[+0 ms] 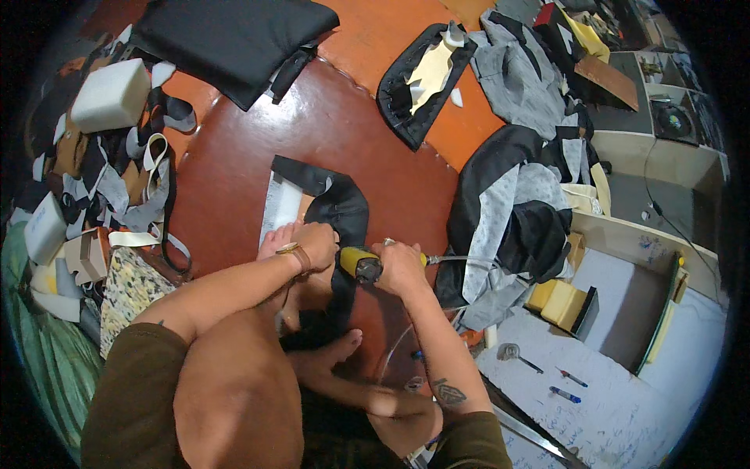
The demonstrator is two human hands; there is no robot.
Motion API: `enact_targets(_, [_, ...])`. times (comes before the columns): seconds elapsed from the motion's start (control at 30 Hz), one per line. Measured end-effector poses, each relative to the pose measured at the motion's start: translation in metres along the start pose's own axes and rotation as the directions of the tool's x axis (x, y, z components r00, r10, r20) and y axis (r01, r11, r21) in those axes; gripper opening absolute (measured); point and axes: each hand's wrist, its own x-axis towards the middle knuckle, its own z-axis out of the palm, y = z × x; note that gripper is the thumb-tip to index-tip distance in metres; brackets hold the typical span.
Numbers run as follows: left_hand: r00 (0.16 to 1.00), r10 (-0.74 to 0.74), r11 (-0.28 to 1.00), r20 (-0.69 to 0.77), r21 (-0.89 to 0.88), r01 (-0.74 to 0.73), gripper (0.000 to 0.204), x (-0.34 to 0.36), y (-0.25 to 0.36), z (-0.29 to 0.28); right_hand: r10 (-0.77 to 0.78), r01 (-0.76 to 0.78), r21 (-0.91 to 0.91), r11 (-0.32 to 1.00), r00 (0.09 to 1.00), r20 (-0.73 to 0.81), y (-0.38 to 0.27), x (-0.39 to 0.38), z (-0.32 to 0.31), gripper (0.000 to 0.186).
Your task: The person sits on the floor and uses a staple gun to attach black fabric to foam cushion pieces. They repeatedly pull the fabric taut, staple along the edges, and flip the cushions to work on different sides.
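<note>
My left hand point(315, 244) is closed on the edge of a black fabric-covered piece point(344, 205) with a white strip point(280, 207) along its left side; the piece lies by my bare foot point(277, 238). My right hand point(400, 267) grips a yellow pneumatic tool point(358, 262), apparently a stapler, with its nose at the right edge of the black fabric, close to my left hand. A pale hose point(461, 259) runs from the tool to the right. The exact contact point under the tool is hidden. Both hands are over a round reddish-brown padded surface point(234, 187).
A folded black sheet point(226, 43) and black padded piece point(398, 86) lie at the back. Scraps point(125, 184) and a foam block point(109, 94) crowd the left. Heaped fabric point(500, 219), wooden compartments point(699, 227), pens point(564, 395) and a metal ruler point(531, 434) are on the right.
</note>
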Motion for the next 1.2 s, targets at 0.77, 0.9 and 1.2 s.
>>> enact_targets(0.77, [0.994,-0.068,0.978,-0.089,-0.205,0.048,0.03,-0.001,0.008,-0.035,-0.059,0.074,0.096,0.993,0.988,-0.146,0.025,-0.007,-0.002,0.031])
enact_targets(0.9, [0.995,-0.082,0.983,-0.059,-0.17,0.07,0.03,0.002,0.01,-0.034,-0.032,0.044,0.071,0.996,0.988,-0.152,0.014,0.004,-0.004,0.03])
enact_targets(1.2, [0.994,-0.081,0.983,-0.068,-0.17,0.069,0.031,0.006,0.005,-0.03,0.006,0.008,0.087,0.996,0.987,-0.162,0.012,0.012,-0.015,0.035])
